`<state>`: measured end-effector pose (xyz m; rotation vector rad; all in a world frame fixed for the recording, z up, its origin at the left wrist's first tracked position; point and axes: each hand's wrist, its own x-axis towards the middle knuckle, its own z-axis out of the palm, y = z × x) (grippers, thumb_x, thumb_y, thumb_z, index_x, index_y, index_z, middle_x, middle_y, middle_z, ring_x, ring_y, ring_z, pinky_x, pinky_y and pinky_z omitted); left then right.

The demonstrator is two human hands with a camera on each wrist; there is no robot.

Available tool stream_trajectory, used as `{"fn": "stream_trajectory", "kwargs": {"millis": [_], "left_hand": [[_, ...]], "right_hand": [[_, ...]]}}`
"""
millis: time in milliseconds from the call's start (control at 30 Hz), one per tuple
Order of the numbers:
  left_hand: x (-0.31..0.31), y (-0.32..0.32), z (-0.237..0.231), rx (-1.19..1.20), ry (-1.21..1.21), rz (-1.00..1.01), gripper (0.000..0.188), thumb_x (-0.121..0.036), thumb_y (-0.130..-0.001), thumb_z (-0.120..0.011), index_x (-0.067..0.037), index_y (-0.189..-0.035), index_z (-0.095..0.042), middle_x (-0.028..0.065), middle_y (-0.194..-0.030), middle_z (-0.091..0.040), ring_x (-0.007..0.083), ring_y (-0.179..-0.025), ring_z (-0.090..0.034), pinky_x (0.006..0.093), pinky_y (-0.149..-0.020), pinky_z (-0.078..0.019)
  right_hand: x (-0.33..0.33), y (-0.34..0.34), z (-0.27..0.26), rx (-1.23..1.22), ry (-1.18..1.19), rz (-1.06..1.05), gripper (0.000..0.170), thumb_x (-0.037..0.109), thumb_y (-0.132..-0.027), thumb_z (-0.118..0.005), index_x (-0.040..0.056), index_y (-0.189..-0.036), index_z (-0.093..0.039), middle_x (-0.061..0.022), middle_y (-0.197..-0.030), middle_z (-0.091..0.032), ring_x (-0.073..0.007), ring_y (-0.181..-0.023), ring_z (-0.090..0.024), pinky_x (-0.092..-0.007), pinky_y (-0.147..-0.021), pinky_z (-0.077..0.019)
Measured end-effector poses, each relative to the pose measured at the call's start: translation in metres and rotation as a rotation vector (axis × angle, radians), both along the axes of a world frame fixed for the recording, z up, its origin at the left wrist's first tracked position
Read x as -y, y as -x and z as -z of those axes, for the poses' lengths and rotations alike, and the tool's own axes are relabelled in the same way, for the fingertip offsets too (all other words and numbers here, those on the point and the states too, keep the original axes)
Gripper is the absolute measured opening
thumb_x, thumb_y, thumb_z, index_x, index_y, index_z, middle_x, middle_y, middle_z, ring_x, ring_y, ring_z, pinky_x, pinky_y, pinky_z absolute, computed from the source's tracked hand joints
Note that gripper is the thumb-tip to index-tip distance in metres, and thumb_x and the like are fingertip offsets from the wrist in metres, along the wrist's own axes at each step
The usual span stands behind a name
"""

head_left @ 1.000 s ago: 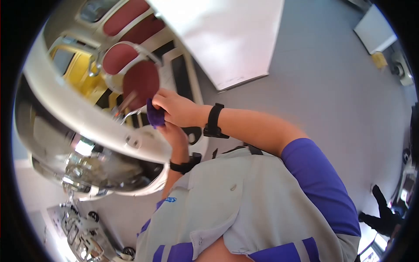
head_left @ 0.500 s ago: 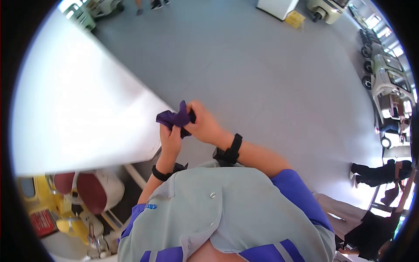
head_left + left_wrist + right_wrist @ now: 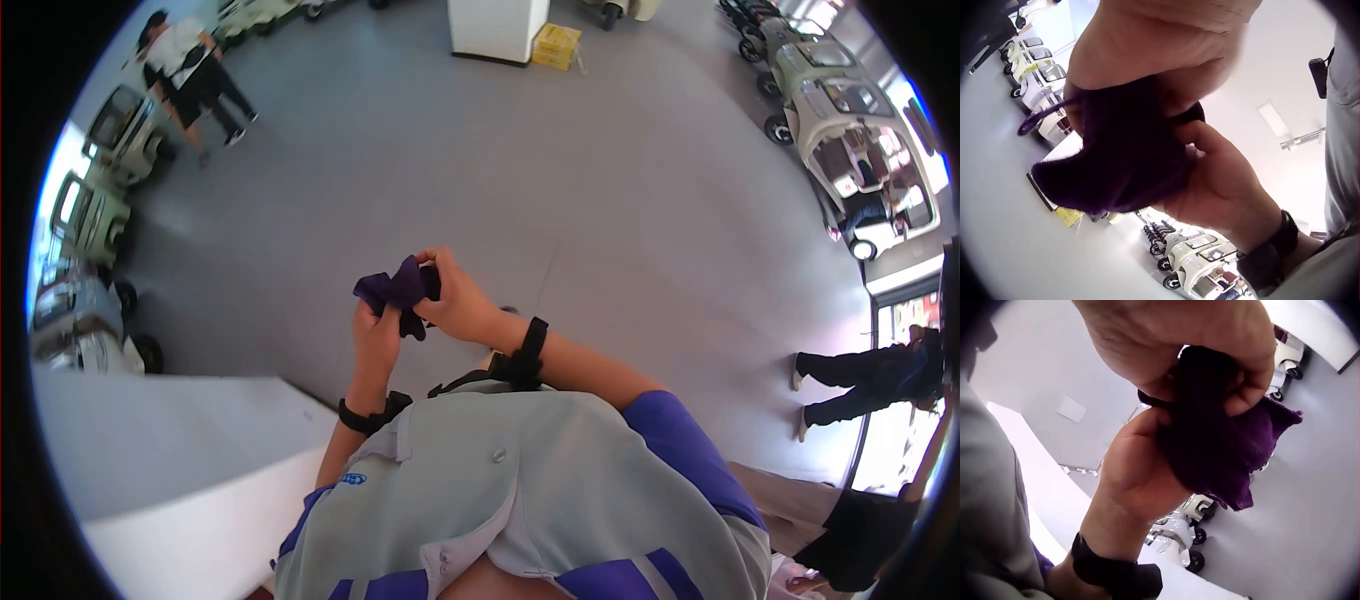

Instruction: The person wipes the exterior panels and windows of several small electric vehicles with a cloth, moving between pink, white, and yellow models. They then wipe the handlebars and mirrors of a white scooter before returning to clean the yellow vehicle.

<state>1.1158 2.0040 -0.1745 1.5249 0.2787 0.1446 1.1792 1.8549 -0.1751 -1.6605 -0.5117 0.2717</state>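
Note:
A crumpled purple cloth [image 3: 402,285] is held up in front of the chest, between both hands. My left hand [image 3: 376,345] pinches its near left side, thumb lying over the fabric. On the right side, my right hand [image 3: 458,302] grips a bunched part with curled fingers. In the left wrist view, the dark cloth [image 3: 1129,150] droops below the left hand [image 3: 1154,50], and a thin loop sticks out. From the right wrist view, a frayed edge of the cloth [image 3: 1254,440] spreads past the right hand's [image 3: 1191,331] fingertips.
A white slab-like surface [image 3: 200,450] lies close at the left. Small vehicles line the left side, and more vehicles [image 3: 835,95] stand at the right. Two people [image 3: 195,70] are at the back left; others [image 3: 860,380] are at the right. A yellow box [image 3: 555,45] sits by a white block [image 3: 495,30].
The view has swung away from the cream vehicle with red seats, which has left the frame. Both hands moved off it with the cloth, which is now bunched between them before the chest.

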Motion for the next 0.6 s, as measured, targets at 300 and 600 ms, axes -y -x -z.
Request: {"fn": "stream_trajectory", "kwargs": {"millis": [300, 600], "left_hand": [[0.124, -0.344, -0.053, -0.062, -0.094, 0.795, 0.027, -0.017, -0.095, -0.058, -0.003, -0.118, -0.058, 0.0020, -0.103, -0.064, 0.0099, -0.087, -0.060, 0.0282, -0.074, -0.0511], [0.339, -0.685, -0.020, 0.136, -0.172, 0.740, 0.032, -0.025, -0.099, -0.058, -0.002, -0.121, -0.060, 0.0022, -0.106, -0.064, 0.0096, -0.094, -0.057, 0.0280, -0.086, -0.0479]], "right_hand": [[0.160, -0.277, -0.043, -0.187, 0.138, 0.377, 0.046, 0.015, -0.083, -0.064, 0.0008, -0.124, -0.049, -0.0156, -0.104, -0.064, -0.0216, -0.086, -0.066, -0.0344, -0.073, -0.0551], [0.368, -0.591, -0.017, -0.130, 0.045, 0.613, 0.041, 0.015, -0.084, -0.065, -0.0016, -0.119, -0.053, -0.0121, -0.098, -0.065, -0.0173, -0.087, -0.064, -0.0315, -0.077, -0.0533]]}}
